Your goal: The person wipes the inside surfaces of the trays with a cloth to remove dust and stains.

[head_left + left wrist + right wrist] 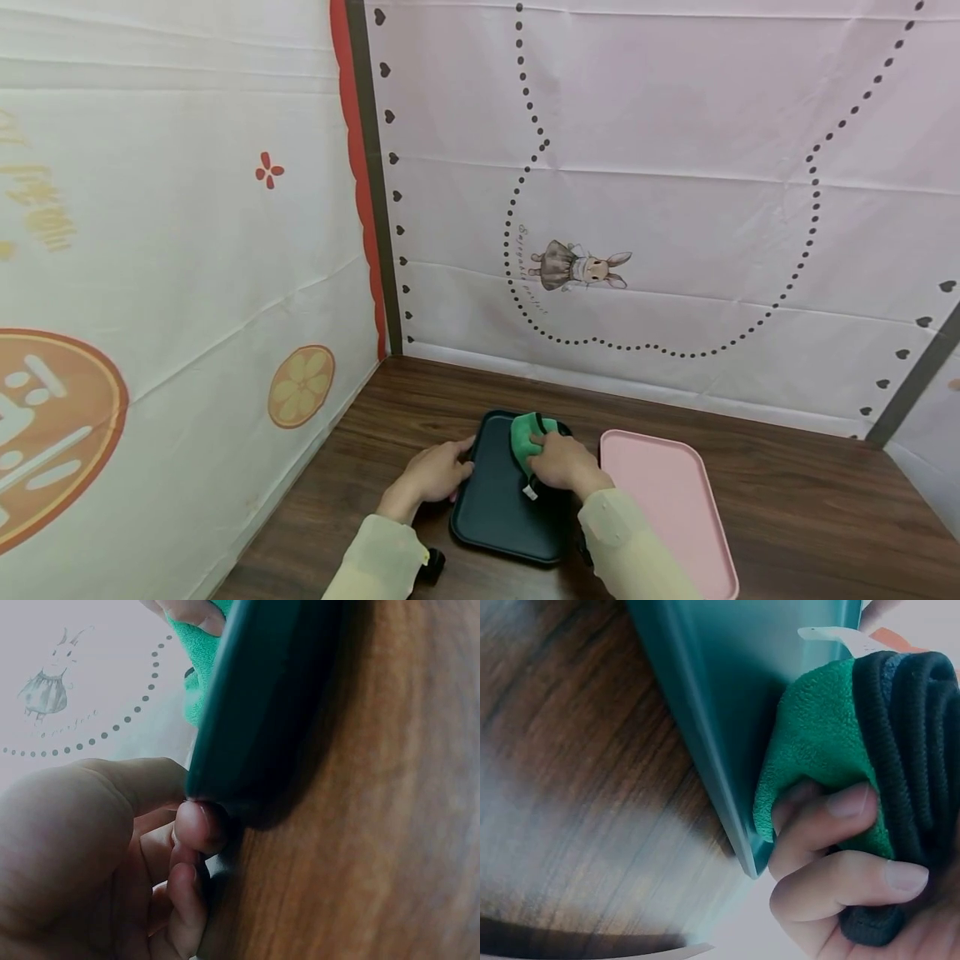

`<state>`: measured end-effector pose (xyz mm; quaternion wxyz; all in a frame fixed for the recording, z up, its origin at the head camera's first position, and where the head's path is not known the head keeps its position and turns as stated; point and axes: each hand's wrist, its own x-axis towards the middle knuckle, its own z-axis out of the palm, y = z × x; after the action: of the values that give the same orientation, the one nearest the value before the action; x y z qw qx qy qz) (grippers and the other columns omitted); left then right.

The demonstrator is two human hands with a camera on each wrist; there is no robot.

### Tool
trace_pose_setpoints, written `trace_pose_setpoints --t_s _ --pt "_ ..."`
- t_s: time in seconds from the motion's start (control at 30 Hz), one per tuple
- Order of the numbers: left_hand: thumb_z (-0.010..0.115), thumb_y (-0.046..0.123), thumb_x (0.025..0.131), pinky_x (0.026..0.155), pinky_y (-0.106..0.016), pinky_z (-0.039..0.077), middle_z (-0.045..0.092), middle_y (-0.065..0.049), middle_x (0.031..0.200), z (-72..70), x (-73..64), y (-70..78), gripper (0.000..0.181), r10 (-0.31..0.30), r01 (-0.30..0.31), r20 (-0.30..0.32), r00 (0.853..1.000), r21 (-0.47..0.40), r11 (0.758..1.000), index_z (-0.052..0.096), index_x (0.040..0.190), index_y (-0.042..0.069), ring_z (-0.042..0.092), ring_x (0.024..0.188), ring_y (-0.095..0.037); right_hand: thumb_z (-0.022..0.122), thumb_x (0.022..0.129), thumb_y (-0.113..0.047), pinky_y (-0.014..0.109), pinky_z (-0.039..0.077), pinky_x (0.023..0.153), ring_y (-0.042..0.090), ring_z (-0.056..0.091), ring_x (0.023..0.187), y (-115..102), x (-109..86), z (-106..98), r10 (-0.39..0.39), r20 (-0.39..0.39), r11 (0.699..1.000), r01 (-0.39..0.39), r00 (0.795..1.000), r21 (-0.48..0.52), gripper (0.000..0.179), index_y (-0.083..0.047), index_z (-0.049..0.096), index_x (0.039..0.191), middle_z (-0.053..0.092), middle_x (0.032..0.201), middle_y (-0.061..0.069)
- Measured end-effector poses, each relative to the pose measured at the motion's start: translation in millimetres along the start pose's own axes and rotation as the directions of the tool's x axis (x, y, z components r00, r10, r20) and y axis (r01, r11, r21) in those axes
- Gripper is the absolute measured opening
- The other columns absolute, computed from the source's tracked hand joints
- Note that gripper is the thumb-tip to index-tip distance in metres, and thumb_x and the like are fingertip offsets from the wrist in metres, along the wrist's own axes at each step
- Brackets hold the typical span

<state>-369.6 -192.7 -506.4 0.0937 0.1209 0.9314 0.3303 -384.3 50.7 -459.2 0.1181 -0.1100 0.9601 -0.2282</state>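
A dark green tray (491, 521) lies on the wooden table. My left hand (435, 473) pinches its left rim; in the left wrist view the thumb is at the rim's edge and a fingertip tucks in at its underside. My right hand (564, 461) holds a folded green towelling cloth (520, 440) over the tray's upper part. In the right wrist view the cloth (817, 720) has a dark bound edge and a white label, and curled fingers grip it against the tray's inner surface.
A pink tray (663, 500) lies just right of the dark one. The wooden table (817, 517) meets a printed white fabric wall (720, 250) at the back and another fabric wall (195, 275) on the left. A black band (431, 567) sits by the left sleeve.
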Motion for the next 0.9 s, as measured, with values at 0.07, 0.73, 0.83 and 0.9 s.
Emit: trace_pose_setpoints --t_s 0.07,0.73,0.83,0.9 --pt "0.053 0.026 0.108 0.053 -0.032 0.044 0.062 0.0 0.054 -0.1 0.3 1.0 0.055 -0.005 0.005 0.003 1.0 0.002 1.0 0.041 0.16 0.012 0.056 0.048 -0.017 0.064 0.099 -0.029 0.047 0.049 0.076 0.033 0.064 0.1 0.9 0.2 1.4 -0.006 -0.001 1.0 0.006 1.0 0.001 0.054 -0.017 0.056 0.151 0.055 0.152 0.022" --pt "0.053 0.026 0.108 0.053 -0.033 0.044 0.061 0.001 0.055 0.9 6.4 7.0 0.055 0.0 0.0 0.009 1.0 0.007 1.0 0.041 0.16 0.013 0.055 0.048 -0.017 0.063 0.099 -0.028 0.046 0.048 0.078 0.032 0.064 0.108 5.7 -0.8 -4.1 -0.048 0.022 0.998 0.047 0.999 0.034 0.056 -0.014 0.054 0.152 0.054 0.153 0.02" --pt "0.053 0.027 0.108 0.053 -0.033 0.044 0.061 0.001 0.055 -0.4 5.4 7.4 0.055 -0.013 0.013 0.008 1.0 0.005 1.0 0.041 0.16 0.014 0.055 0.048 -0.017 0.063 0.099 -0.028 0.044 0.047 0.074 0.031 0.062 0.098 2.5 0.8 -1.5 -0.05 0.028 0.998 0.049 0.998 0.048 0.057 -0.014 0.053 0.153 0.055 0.151 0.022" --pt "0.054 0.027 0.108 0.053 -0.033 0.044 0.061 0.0 0.055 -1.9 4.5 6.6 0.055 -0.024 0.024 0.004 1.0 0.005 1.0 0.042 0.16 0.014 0.055 0.048 -0.017 0.063 0.1 -0.028 0.044 0.047 0.072 0.031 0.063 0.094 -0.5 2.6 0.9 -0.055 0.033 0.997 0.053 0.998 0.054 0.057 -0.015 0.052 0.154 0.056 0.151 0.022"
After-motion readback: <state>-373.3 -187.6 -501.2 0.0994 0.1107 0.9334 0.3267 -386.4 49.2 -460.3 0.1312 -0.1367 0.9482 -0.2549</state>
